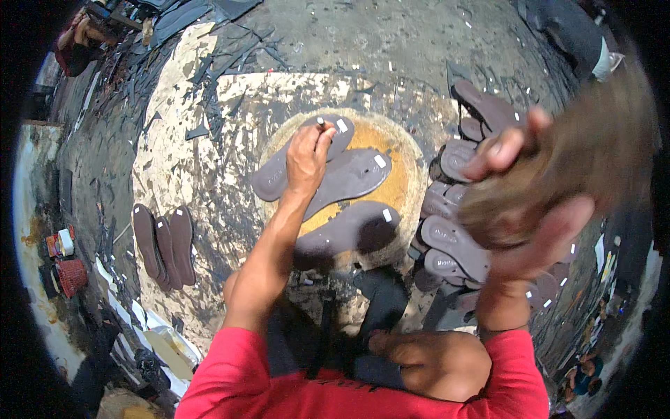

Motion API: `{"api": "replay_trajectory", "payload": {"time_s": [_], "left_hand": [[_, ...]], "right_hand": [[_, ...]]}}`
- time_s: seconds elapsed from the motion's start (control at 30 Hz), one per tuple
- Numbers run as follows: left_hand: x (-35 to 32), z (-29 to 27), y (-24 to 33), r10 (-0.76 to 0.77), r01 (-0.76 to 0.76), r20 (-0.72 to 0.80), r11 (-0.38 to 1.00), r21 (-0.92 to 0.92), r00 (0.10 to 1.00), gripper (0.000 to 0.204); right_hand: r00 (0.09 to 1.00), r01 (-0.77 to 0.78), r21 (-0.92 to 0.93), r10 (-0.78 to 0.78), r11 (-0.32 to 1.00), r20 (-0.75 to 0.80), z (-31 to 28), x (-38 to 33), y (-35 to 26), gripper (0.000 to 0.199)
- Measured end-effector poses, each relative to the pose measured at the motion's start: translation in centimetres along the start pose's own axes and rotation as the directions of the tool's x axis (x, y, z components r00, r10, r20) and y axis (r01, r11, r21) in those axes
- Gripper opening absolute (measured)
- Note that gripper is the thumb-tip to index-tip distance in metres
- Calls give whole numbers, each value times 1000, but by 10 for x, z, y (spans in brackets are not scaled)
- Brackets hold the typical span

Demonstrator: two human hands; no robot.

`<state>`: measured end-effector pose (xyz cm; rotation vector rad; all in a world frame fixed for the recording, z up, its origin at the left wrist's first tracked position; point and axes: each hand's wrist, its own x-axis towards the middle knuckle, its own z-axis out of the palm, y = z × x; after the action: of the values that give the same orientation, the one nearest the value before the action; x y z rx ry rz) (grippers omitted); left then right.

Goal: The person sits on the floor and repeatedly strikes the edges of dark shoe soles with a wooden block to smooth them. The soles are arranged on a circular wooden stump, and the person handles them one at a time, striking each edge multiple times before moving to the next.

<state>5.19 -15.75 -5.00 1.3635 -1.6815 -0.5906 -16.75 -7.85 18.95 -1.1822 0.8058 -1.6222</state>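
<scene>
My left hand [307, 159] is closed around a short punch-like rod [321, 121]; only its round end shows above the fingers. It is over the toe half of a brown shoe sole [271, 179] with a small white label. Beside that, a second sole [352, 178] and a third sole [377, 213], partly in shadow, lie on a round yellowish block [407, 164]. My right hand [534, 188] is raised at the right, close to the camera, gripping a broad brown object [593, 150]. Motion blur hides what kind of thing that is.
Several brown soles [453, 244] are heaped right of the block, partly behind my right hand. Three soles [164, 244] lie side by side on the left. Dark scraps [244, 52] litter the floor. A red basket [71, 277] stands by the left wall. Another person [583, 377] shows at lower right.
</scene>
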Motion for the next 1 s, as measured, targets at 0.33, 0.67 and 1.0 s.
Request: {"api": "replay_trajectory", "payload": {"time_s": [0.33, 0.67, 1.0], "left_hand": [[1, -10, 13, -532, 473, 48, 703, -531, 845, 30], [-26, -105, -15, -487, 468, -27, 853, -230, 873, 34], [-34, -101, -18, -116, 134, -102, 974, 184, 988, 17]], "right_hand": [[603, -643, -493, 784, 586, 144, -73, -57, 179, 53], [592, -697, -427, 798, 576, 110, -57, -60, 172, 53], [997, -77, -256, 80, 964, 0, 57, 20, 11, 60]]}}
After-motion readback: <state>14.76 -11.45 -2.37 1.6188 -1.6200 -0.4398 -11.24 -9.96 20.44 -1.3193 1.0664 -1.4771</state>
